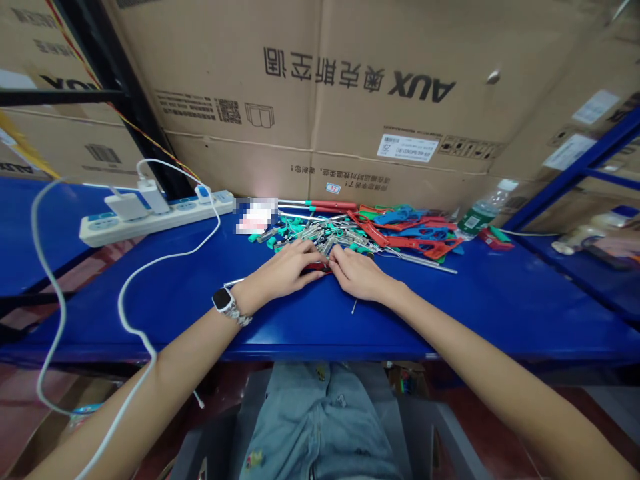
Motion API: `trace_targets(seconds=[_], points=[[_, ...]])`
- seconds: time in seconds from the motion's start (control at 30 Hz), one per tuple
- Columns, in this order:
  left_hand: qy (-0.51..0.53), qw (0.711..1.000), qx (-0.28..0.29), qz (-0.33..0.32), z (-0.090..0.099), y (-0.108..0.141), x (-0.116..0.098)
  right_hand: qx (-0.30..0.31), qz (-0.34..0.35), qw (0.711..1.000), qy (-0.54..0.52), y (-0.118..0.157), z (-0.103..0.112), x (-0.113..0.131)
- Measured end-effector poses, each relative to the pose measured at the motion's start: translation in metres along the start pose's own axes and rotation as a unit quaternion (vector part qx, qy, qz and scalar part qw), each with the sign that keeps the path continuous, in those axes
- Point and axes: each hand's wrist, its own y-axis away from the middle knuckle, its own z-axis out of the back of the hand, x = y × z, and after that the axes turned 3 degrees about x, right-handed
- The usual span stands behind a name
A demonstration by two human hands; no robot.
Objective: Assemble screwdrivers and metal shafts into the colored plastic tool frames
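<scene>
Both hands meet over the blue table (280, 327), in front of a pile of metal parts with green ends (310, 230). A small red piece (315, 267) shows between them. My left hand (287, 268) has its fingers closed around the red piece, thumb below it. The fingers of my right hand (356, 272) are pinched at the right end of the same piece; their tips are partly hidden. Red, blue and orange plastic pieces (425, 231) lie to the right of the metal pile. Behind it are rods with red handles (333, 206).
A white power strip (185, 212) with chargers and a white cable (131, 327) lies at the left. A plastic bottle (483, 212) stands at the back right. Large cardboard boxes (340, 120) rise behind the table. Another person's hand (625, 243) shows at the far right.
</scene>
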Motion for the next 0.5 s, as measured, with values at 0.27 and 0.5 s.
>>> trace_targets(seconds=[0.27,0.5], points=[[-0.038,0.999,-0.005,-0.015,-0.0003,-0.0002,-0.0015,0.010,0.010,0.999,0.049,-0.0009,0.0003,0.0029],[-0.050,0.999,-0.013,0.008,0.0003,0.0001,-0.0058,0.002,0.001,0.999,0.042,-0.0001,-0.0015,0.0044]])
